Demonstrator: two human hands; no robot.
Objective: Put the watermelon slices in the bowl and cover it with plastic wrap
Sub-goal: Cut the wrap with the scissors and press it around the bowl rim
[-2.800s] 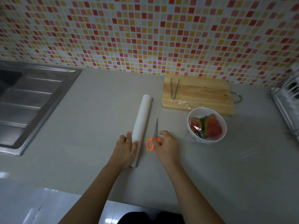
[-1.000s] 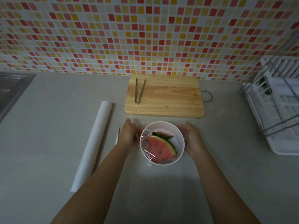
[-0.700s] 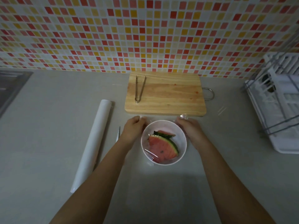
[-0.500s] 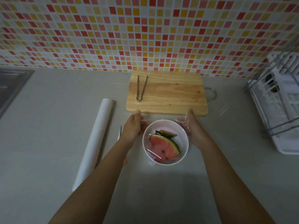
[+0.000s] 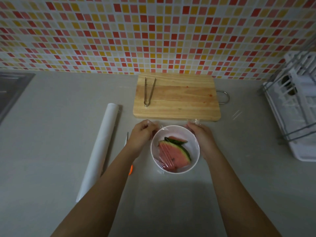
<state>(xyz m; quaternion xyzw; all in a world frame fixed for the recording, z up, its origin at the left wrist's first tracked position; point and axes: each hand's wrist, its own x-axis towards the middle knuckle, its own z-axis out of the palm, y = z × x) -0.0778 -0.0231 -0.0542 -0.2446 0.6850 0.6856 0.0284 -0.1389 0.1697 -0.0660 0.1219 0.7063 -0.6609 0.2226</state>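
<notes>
A white bowl [image 5: 195,151] stands on the grey counter in front of the cutting board, with watermelon slices [image 5: 174,154] inside. A sheet of clear plastic wrap [image 5: 161,165] lies over the bowl and wrinkles at its near left rim. My left hand [image 5: 142,135] pinches the wrap's far left corner beside the bowl. My right hand [image 5: 201,135] pinches the far right corner, with crumpled wrap showing above its fingers. The roll of plastic wrap [image 5: 100,149] lies to the left.
A wooden cutting board [image 5: 179,98] with metal tongs [image 5: 149,92] lies behind the bowl. Scissors [image 5: 127,139] with an orange handle lie partly under my left forearm. A white dish rack [image 5: 295,113] stands at the right, a steel sink [image 5: 10,89] at the far left.
My hands left the roll and scissors and came to the bowl. Over the last second they slid from the bowl's sides to its far rim and closed on the wrap's corners.
</notes>
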